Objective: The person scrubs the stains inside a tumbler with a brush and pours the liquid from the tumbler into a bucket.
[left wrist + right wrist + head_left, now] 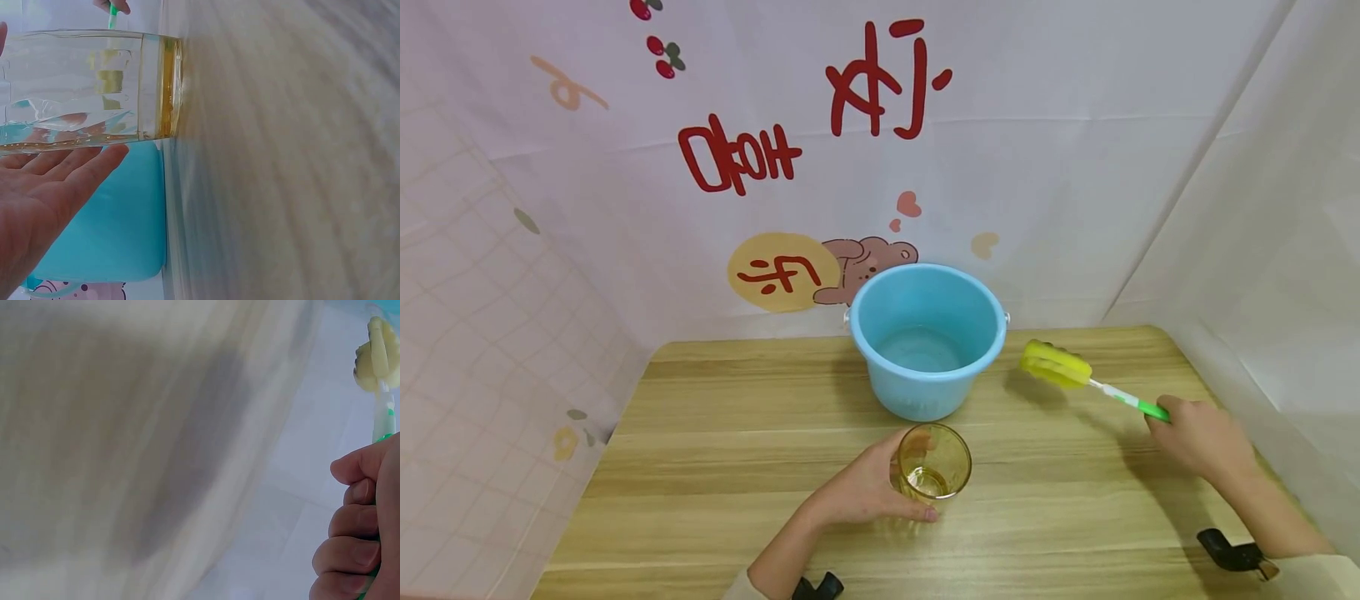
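A clear amber-tinted drinking glass (935,461) stands upright on the wooden table, just in front of a light blue bucket (917,392). My left hand (868,487) holds the glass from its left side, thumb at the near side and fingers behind. In the left wrist view those fingers (81,172) lie along the wall of the glass (94,87). Off to the right, my right hand (1202,437) grips the green handle of a bottle brush (1120,395). Its yellow sponge head (1056,364) is raised above the table, pointing left toward the bucket.
The wooden table (722,467) has rounded back corners. Behind it hangs a white printed cloth (1060,167) with red characters and a cartoon bear; more cloth closes the left and right sides. A little water appears to lie in the bucket.
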`<act>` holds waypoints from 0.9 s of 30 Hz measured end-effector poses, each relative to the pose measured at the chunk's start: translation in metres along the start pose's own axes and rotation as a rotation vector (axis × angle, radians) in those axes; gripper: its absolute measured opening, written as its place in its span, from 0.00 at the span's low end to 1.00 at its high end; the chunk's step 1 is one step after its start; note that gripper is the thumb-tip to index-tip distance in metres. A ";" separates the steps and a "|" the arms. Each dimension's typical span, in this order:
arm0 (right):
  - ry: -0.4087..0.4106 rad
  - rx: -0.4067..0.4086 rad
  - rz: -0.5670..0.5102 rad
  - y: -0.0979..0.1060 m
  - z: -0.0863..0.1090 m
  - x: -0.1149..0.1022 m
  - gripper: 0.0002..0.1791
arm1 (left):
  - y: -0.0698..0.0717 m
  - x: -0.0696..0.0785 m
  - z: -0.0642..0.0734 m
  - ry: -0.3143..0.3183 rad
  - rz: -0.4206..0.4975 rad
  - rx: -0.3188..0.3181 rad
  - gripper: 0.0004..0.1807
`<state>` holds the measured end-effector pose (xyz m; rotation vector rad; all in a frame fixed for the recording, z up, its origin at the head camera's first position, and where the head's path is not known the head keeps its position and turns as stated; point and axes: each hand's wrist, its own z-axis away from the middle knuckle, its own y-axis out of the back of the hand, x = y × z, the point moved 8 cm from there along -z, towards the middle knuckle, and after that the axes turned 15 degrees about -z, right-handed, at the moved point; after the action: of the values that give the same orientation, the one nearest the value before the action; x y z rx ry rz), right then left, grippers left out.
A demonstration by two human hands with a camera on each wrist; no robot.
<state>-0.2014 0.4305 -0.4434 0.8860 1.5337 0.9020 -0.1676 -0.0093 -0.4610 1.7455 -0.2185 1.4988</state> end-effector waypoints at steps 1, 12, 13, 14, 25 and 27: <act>0.002 0.005 -0.007 0.002 0.000 -0.001 0.18 | 0.000 0.000 0.000 0.002 0.000 0.000 0.48; 0.039 0.086 -0.026 0.029 -0.002 -0.017 0.18 | 0.002 0.002 0.002 0.004 -0.046 0.011 0.48; 0.045 0.096 -0.023 0.032 -0.002 -0.018 0.18 | 0.002 0.002 0.001 0.003 -0.047 0.011 0.48; 0.049 0.108 -0.020 0.035 -0.002 -0.020 0.18 | 0.002 0.002 0.001 0.002 -0.046 0.011 0.48; 0.072 0.199 -0.025 0.056 -0.001 -0.042 0.21 | 0.001 0.002 0.000 0.002 -0.071 0.006 0.48; 0.076 0.203 -0.031 0.058 0.000 -0.046 0.21 | 0.001 0.001 0.000 0.002 -0.066 0.005 0.48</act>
<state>-0.1920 0.4138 -0.3723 0.9789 1.7225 0.7741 -0.1675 -0.0095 -0.4594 1.7383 -0.1549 1.4543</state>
